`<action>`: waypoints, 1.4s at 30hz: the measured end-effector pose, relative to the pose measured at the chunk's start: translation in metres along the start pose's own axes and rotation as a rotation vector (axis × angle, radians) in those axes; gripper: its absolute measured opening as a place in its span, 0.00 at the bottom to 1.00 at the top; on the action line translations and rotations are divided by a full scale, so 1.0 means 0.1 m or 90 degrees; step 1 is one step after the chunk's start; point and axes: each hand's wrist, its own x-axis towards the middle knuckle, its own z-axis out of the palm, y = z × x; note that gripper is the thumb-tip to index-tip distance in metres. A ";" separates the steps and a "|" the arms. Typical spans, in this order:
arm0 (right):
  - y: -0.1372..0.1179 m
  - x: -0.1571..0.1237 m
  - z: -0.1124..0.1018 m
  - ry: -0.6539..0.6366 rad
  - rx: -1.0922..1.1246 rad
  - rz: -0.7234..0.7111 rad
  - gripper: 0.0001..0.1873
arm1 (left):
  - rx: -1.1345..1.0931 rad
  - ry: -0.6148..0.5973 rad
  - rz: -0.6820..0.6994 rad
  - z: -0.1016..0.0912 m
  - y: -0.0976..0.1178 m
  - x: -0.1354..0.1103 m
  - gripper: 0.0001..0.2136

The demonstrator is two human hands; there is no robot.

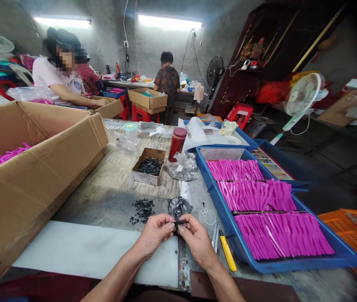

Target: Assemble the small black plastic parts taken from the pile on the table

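Both my hands pinch at the gathered neck of a clear plastic bag (180, 206) with dark contents, just above the near part of the table. My left hand (157, 233) is closed, thumb against fingers, on the bag's left side. Mirroring it on the right, my right hand (196, 237) is closed the same way. A loose pile of small black parts (142, 210) lies left of the bag. To the right are white rubber bands (209, 217) and a screwdriver with a yellow handle (227, 253).
A large cardboard box (40, 159) with pink pieces stands at left. On the right a blue tray (254, 266) holds rows of pink strips. Ahead are a small box of black parts (149, 166) and a red canister (177, 143). Two people (61, 84) work beyond.
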 end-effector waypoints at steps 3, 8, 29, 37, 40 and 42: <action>0.00 0.00 0.00 0.004 0.001 0.000 0.04 | -0.007 -0.002 -0.004 0.00 -0.01 0.00 0.13; -0.01 0.00 0.01 0.008 0.009 0.013 0.04 | -0.005 -0.003 -0.006 0.01 -0.02 -0.01 0.12; -0.04 0.04 -0.01 -0.043 0.183 0.090 0.11 | 0.044 -0.016 0.010 0.03 -0.01 -0.03 0.09; 0.01 0.05 0.01 -0.031 0.194 0.101 0.13 | 0.054 -0.006 0.015 0.02 0.00 -0.03 0.10; -0.01 0.05 0.02 -0.024 0.196 0.109 0.14 | 0.049 -0.001 0.009 0.00 0.00 -0.03 0.11; -0.02 0.05 0.03 -0.017 0.198 0.114 0.15 | 0.045 -0.003 0.009 0.00 -0.01 -0.02 0.11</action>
